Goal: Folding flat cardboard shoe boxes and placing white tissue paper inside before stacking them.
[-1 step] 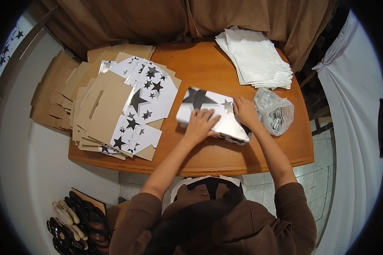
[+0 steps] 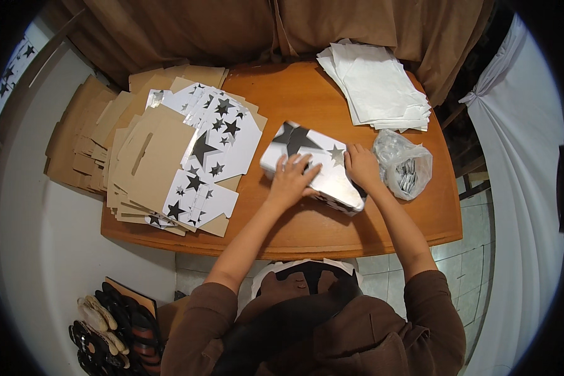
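Note:
A closed cardboard box point(image 2: 323, 164), white with black and silver stars, lies at a slant on the wooden table. My left hand point(image 2: 291, 182) is on its left part, fingers spread over the top and thumb at the near side. At the right end, my right hand point(image 2: 362, 166) bends its fingers over the edge. The two hands hold the box between them; the right fingertips are partly hidden. Just right of my right hand sits an open clear plastic bag point(image 2: 413, 175) with small silvery-grey pieces inside.
Flat cardboard blanks point(image 2: 156, 156), plain brown and star-printed, are piled on the left of the table point(image 2: 282, 94). White paper sheets point(image 2: 382, 84) are stacked at the far right. Brown curtain point(image 2: 232, 31) hangs behind; sandals point(image 2: 113, 332) are at the lower left.
The box has turned slightly clockwise, its left end swinging away from me. My left hand has shifted a little up with it; my right hand stays at the right end.

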The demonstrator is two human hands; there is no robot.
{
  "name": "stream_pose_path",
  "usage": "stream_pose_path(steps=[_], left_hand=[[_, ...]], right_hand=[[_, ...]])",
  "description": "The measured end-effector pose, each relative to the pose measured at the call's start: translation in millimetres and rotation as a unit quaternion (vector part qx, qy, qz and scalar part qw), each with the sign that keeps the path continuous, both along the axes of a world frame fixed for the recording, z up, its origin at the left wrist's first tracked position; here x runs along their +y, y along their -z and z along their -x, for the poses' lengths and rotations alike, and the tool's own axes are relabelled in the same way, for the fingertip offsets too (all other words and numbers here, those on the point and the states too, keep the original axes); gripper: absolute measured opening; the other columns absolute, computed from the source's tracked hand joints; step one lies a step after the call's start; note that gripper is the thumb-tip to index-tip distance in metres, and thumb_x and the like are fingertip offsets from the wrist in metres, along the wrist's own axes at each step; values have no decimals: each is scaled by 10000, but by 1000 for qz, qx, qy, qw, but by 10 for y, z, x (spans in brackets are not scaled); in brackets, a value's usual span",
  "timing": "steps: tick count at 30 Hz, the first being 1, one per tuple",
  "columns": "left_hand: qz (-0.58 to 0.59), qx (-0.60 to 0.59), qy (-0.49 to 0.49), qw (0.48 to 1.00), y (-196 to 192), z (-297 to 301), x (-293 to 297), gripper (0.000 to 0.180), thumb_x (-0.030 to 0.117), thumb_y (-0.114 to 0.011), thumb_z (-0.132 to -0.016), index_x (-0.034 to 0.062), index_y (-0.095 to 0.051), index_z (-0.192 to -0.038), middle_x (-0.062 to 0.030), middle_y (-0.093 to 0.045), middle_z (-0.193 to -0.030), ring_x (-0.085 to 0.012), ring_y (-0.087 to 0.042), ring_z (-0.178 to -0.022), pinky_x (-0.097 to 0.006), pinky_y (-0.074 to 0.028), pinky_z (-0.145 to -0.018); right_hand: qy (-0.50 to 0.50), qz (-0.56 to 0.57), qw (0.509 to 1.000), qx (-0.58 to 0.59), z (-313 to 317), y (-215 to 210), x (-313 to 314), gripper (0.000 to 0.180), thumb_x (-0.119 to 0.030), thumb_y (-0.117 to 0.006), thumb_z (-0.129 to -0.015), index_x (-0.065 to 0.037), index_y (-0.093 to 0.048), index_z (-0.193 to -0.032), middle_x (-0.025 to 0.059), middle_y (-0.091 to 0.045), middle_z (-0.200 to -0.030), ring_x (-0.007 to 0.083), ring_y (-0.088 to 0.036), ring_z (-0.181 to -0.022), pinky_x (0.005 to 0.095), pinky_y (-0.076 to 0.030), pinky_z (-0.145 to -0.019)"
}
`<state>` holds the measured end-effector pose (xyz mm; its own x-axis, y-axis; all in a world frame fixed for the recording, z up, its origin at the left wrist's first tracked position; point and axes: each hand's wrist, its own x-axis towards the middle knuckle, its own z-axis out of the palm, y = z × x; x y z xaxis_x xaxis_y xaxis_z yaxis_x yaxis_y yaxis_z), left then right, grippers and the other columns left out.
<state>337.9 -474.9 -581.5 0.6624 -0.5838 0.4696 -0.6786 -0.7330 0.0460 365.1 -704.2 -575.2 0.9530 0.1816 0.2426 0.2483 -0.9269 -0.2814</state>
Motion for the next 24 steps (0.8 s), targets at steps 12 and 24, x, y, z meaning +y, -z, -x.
stream_pose_path(steps=[12,24], left_hand=[[-3,10,-177,984,288,-163,397,640,392,-696,-731,133,-482,-1276,-130,-427,-1273,-285,-380,-1189,-519,-238,-1025],[11,265,-92,960,512,621,199,1092,483,-731,-674,-27,-130,-1430,-178,-178,-1491,-337,-115,-1390,-519,-81,-1111]], right_hand=[[94,-148,973,151,748,-196,-14,425,-263,-442,-916,27,-486,-1223,285,-587,-1070,406,-585,-970,464,-463,-833],[-50,-555,802,214,846,675,2,645,-358,-292,-1000,-15,4,-1459,159,-40,-1525,244,-38,-1408,316,-62,-1126]])
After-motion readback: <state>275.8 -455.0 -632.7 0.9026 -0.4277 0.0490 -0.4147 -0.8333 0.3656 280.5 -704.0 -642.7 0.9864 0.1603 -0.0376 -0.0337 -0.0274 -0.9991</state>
